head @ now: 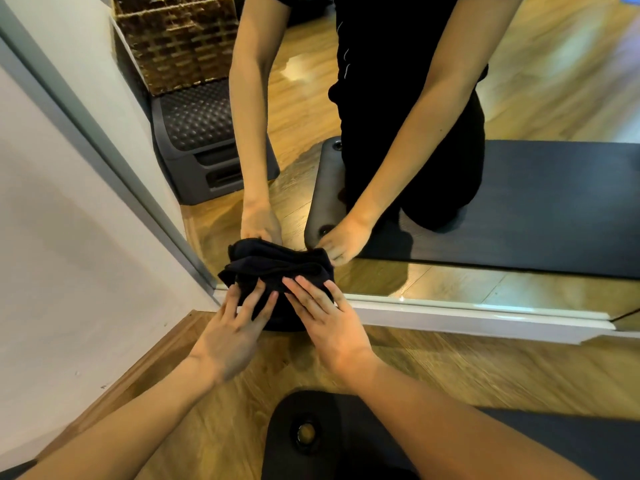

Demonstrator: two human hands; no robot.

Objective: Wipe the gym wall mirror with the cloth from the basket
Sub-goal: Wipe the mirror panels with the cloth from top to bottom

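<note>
A bunched black cloth (277,268) is pressed against the bottom left corner of the wall mirror (450,98). My left hand (232,327) rests on its lower left part with fingers spread. Beside it, my right hand (329,320) lies on the cloth's right part, fingers extended over the folds. Both hands hold the cloth against the glass near the mirror's white lower frame (467,318). The mirror reflects my arms, dark clothes and the cloth's far side.
The white wall (69,220) stands at left, meeting the wood floor (485,368). A dark exercise mat (346,438) with an eyelet lies under me. Reflected in the mirror are a woven basket (180,39) on a dark step platform (201,140).
</note>
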